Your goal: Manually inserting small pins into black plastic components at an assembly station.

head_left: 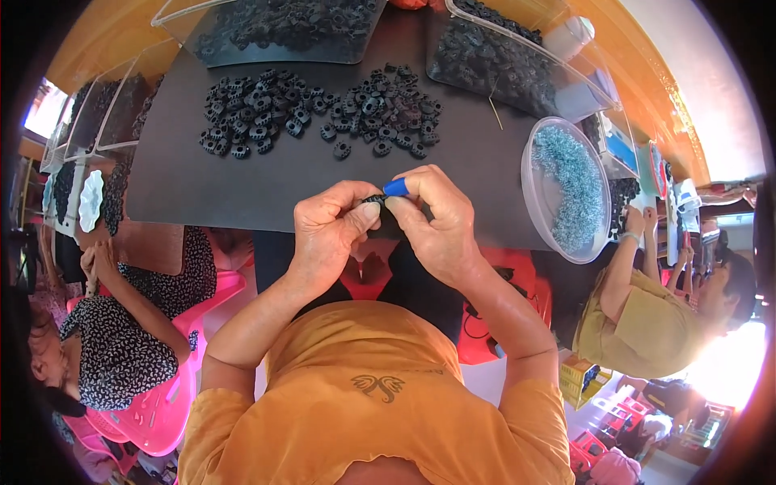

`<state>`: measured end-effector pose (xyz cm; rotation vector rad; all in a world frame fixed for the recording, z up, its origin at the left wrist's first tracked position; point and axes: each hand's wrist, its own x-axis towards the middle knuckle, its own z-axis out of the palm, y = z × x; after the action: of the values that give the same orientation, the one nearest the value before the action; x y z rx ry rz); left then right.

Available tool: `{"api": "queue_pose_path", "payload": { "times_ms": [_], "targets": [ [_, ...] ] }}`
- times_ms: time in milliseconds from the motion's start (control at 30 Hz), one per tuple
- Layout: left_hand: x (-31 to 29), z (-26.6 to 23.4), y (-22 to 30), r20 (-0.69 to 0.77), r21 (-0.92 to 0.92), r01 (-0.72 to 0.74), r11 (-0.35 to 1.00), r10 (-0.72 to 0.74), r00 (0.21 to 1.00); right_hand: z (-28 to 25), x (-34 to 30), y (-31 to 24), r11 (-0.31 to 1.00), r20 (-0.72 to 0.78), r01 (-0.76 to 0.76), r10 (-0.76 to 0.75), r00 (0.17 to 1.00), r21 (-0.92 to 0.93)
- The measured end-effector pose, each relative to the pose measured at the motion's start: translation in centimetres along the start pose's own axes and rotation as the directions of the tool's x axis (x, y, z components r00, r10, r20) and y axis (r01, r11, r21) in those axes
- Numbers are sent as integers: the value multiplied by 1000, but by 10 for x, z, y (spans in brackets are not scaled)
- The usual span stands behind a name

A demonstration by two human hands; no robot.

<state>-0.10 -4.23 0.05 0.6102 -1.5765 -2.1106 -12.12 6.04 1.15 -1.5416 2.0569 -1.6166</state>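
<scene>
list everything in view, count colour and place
flat tabletop: one, dark grey, centre
small notched plastic pieces: two adjoining heaps, black, on tabletop
shallow round plastic tub: one, clear, right
tiny bits: uncountable, pale blue, inside tub
rectangular plastic bins: at least two, clear, tabletop's far edge
scalloped dish: one, white, far left
moulded plastic chair: at least one, pink, lower left
coworkers: at least two, patterned clothing left, olive right
tiny held piece: one, dark, between both grips
own shirt: one, orange, bottom centre
left grip: one, bare, pinching held piece
right grip: one, blue fingertip cover, at held piece
</scene>
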Motion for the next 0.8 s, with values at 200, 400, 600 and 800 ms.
{"api": "queue_pose_path", "payload": {
  "times_ms": [200, 400, 600, 800],
  "targets": [
    [24, -11, 20, 361, 722, -521, 455, 395, 845, -5, -13, 13, 910, -20, -308, 326, 945, 276],
    [36, -2, 20, 763, 646, -696, -313, 245, 598, -18, -17, 18, 850, -18, -377, 411, 911, 368],
    [38, 9, 23, 862, 484, -783, -390, 58, 504, -20, -16, 19, 823, -27, -359, 412, 911, 440],
    [40, 5, 6, 909, 413, -805, -426, 129, 397, -24, -13, 23, 757, -38, -388, 477, 878, 525]
  ]
}}
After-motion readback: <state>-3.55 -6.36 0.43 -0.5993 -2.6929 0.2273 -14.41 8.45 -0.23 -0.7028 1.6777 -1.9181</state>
